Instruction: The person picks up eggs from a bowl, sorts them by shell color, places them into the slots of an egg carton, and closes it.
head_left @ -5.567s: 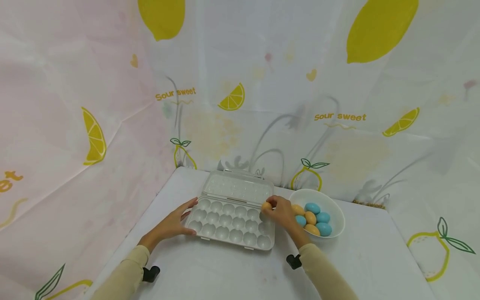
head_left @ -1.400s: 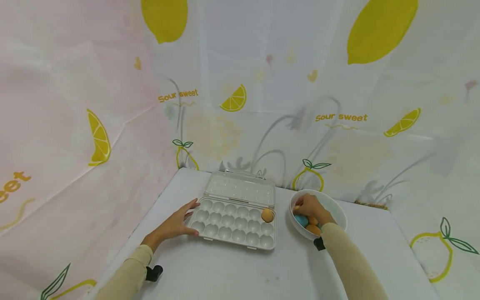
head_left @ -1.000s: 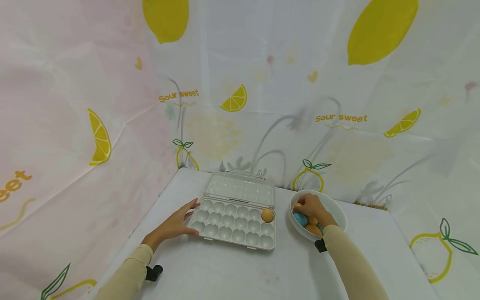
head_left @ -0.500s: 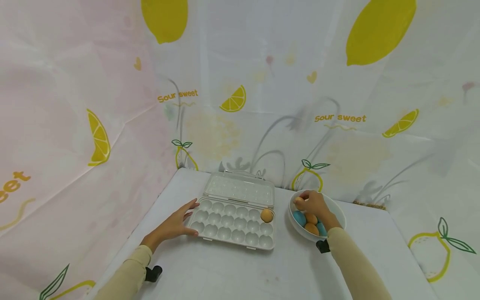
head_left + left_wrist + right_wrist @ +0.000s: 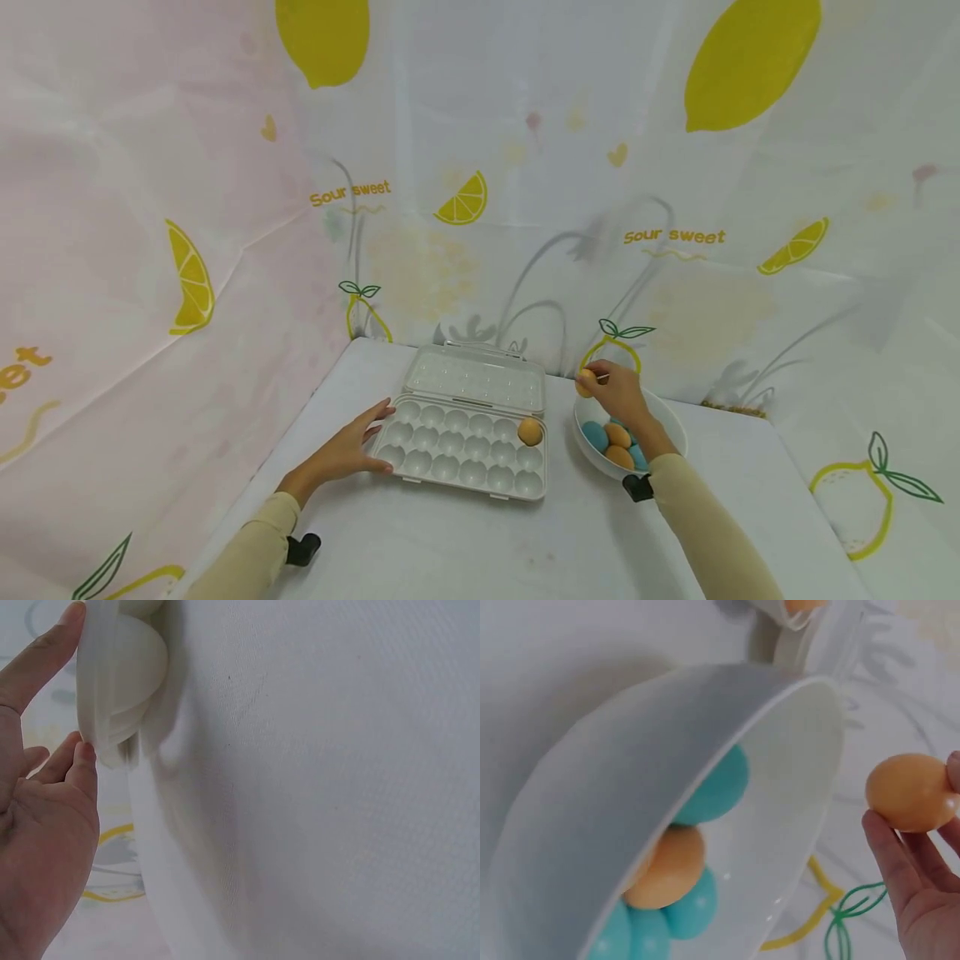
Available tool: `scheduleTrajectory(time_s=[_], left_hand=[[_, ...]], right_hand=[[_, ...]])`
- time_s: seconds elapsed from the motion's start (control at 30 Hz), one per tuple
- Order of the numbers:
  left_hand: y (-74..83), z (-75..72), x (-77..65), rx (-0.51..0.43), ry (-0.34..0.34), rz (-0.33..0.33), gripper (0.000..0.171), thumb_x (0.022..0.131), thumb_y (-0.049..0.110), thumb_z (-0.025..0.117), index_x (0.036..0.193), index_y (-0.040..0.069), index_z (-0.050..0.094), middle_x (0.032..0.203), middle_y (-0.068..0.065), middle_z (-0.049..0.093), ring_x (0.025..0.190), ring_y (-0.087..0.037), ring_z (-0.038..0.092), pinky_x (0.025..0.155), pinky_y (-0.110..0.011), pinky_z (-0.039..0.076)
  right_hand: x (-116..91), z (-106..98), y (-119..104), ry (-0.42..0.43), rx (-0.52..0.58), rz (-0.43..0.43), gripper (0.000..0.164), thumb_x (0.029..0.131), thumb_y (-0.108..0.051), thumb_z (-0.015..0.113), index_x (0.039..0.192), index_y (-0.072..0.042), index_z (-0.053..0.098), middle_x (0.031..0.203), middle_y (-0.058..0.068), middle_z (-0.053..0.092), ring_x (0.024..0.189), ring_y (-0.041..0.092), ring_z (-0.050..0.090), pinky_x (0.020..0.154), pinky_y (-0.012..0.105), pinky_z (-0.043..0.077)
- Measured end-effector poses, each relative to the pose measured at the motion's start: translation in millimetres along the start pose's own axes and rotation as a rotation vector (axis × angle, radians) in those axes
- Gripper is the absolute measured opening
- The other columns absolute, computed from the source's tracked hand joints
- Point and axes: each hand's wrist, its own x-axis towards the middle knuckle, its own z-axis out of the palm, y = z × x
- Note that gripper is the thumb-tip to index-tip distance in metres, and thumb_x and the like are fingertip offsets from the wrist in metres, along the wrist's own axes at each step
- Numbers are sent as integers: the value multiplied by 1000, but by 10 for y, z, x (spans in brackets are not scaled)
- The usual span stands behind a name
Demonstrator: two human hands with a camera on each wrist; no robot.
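Observation:
My left hand (image 5: 339, 450) lies at the left side of a white plastic egg carton (image 5: 536, 490), thumb and fingers spread along its edge. In the left wrist view, fingertips (image 5: 88, 750) touch the carton's rim. One orange egg (image 5: 529, 432) sits in the back right cup of the carton. Above the rear left rim of a white bowl (image 5: 678, 425), my right hand (image 5: 621, 393) pinches another orange egg (image 5: 911, 793) between thumb and fingers. Blue eggs (image 5: 595, 436) and orange eggs (image 5: 619, 457) lie in the bowl, partly hidden by the hand and wrist.
The carton's clear lid (image 5: 476, 379) is raised, leaning back behind the cups. A white cloth (image 5: 450, 550) covers the table. Lemon-printed sheets (image 5: 495, 275) hang close behind and along the left side.
An orange egg was placed in the carton's back right cup. My right hand then reached into the bowl and lifted another orange egg up above the rim. The left hand stayed in place.

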Motion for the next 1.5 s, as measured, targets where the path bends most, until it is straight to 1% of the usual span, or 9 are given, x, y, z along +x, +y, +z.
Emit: scheduleTrajectory(time_s=[0.23, 0.43, 0.53, 0.7, 0.73, 1.03, 1.17, 1.3, 1.5], left_hand=[[21, -5, -3, 5, -4, 0, 120, 64, 24, 92, 154, 1, 16, 152, -20, 33, 140, -38, 31, 113, -44, 32], [-6, 2, -2, -8, 5, 23, 118, 65, 17, 91, 154, 1, 16, 151, -21, 34, 141, -38, 30, 113, -44, 33], [65, 6, -22, -8, 13, 26, 116, 65, 11, 90, 154, -1, 16, 150, -24, 34, 140, -39, 30, 113, -47, 33], [45, -5, -17, -7, 3, 23, 117, 65, 19, 91, 154, 0, 17, 151, -21, 34, 141, -37, 29, 114, -43, 32], [0, -6, -7, -7, 0, 26, 118, 65, 22, 91, 154, 2, 17, 152, -20, 34, 141, -37, 29, 114, -42, 32], [3, -7, -13, -5, 1, 26, 118, 65, 21, 91, 154, 2, 16, 152, -21, 34, 141, -37, 28, 114, -42, 32], [24, -10, -16, -1, 0, 23, 119, 64, 21, 91, 154, 0, 16, 152, -22, 33, 141, -38, 29, 114, -44, 32], [39, -2, -18, 11, -10, 19, 121, 63, 22, 92, 154, -1, 15, 152, -22, 33, 141, -38, 29, 114, -43, 32], [50, -6, -6, 21, 0, 28, 121, 63, 24, 92, 154, -1, 16, 151, -21, 34, 141, -37, 30, 113, -43, 33]], right_hand=[[60, 93, -223, 46, 29, -32, 28, 87, -23, 76, 104, -2, 72, 93, 10, 72, 86, 26, 67, 73, 40, 60], [54, 205, -345, 55, 74, -58, 30, 87, -24, 76, 105, -1, 72, 94, 10, 72, 86, 25, 68, 74, 41, 60], [44, 277, -380, 50, 95, -68, 28, 86, -23, 77, 103, -2, 72, 93, 10, 72, 86, 26, 68, 74, 41, 61], [17, 387, -431, 37, 112, -65, 27, 83, -23, 80, 101, -4, 73, 92, 8, 72, 87, 25, 68, 75, 42, 59], [8, 405, -446, 33, 116, -67, 27, 82, -22, 80, 101, -4, 73, 93, 9, 72, 87, 26, 67, 74, 41, 59], [-82, 665, -501, -3, 192, -97, 29, 82, -19, 80, 104, -2, 73, 94, 7, 72, 86, 24, 69, 71, 33, 60], [-139, 794, -496, -53, 259, -78, 30, 81, -20, 81, 105, -3, 73, 96, 5, 72, 87, 21, 67, 73, 27, 61], [-189, 901, -466, -106, 279, -58, 30, 83, -21, 80, 108, -5, 73, 100, 4, 71, 89, 19, 67, 73, 23, 60], [-200, 1015, -446, -132, 300, -111, 28, 83, -13, 79, 106, 1, 73, 102, 11, 70, 92, 27, 67, 73, 23, 61]])
